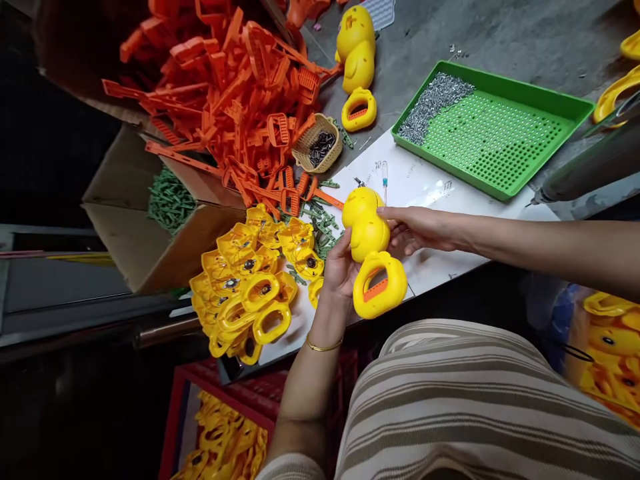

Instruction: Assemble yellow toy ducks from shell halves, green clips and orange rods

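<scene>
Yellow toy (371,240) lies in the left hand (342,267).

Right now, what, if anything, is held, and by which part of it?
A yellow toy: the left hand holds the body's edge next to the ring handle; the right hand has its thumb at the narrow waist.

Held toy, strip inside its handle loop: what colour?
The strip is orange, against a yellow loop; head view shows it best.
</scene>
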`<state>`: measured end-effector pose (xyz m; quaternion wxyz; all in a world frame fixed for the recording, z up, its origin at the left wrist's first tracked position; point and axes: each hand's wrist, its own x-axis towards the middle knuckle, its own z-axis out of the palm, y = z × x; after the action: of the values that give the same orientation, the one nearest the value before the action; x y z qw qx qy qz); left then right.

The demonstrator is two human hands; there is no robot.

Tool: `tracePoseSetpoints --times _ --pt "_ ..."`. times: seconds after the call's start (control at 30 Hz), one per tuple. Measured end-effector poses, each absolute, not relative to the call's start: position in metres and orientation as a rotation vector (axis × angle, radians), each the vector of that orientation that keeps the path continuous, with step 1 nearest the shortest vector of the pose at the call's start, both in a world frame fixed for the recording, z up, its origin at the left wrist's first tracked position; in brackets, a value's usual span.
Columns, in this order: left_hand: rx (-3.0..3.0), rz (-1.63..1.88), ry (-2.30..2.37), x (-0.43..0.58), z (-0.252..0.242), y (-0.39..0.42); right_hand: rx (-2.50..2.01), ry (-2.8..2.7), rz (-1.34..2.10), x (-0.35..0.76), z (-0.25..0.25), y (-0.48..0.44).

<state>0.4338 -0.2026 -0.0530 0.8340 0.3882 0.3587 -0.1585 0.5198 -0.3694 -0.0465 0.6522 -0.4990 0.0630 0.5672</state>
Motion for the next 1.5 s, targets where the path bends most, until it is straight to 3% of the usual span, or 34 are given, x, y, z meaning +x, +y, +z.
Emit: tracePoseSetpoints --times 0.2,0.53,0.73,0.87,1.0,1.27,1.5 --pt "0.855 -0.321 0.721 0.433 -0.052 -0.203 -1.139 -0.015 1.290 0.514 -0.047 -0.374" --pt "1.023 -0.183 0.618 0.407 -0.051 -0.216 -1.548 -0.385 0.824 0.483 -0.055 -0.378" --pt "1.182 0.021 0.638 0.379 -0.066 -0.232 -1.200 -0.399 0.951 0.471 -0.069 -0.384" --pt "1.377 -0.014 0.564 0.367 -0.066 -0.244 -1.168 -0.242 0.802 0.471 -0.063 -0.382" --pt "1.408 -0.179 0.537 0.359 -0.059 -0.243 -1.154 -0.333 0.810 0.467 -0.056 -0.383" --pt "1.370 -0.062 0.417 0.360 -0.024 -0.228 -1.250 -0.425 0.813 0.455 -0.044 -0.409" --pt "1.632 -0.156 0.327 0.374 0.004 -0.245 -1.221 -0.040 0.808 0.455 -0.016 -0.395"
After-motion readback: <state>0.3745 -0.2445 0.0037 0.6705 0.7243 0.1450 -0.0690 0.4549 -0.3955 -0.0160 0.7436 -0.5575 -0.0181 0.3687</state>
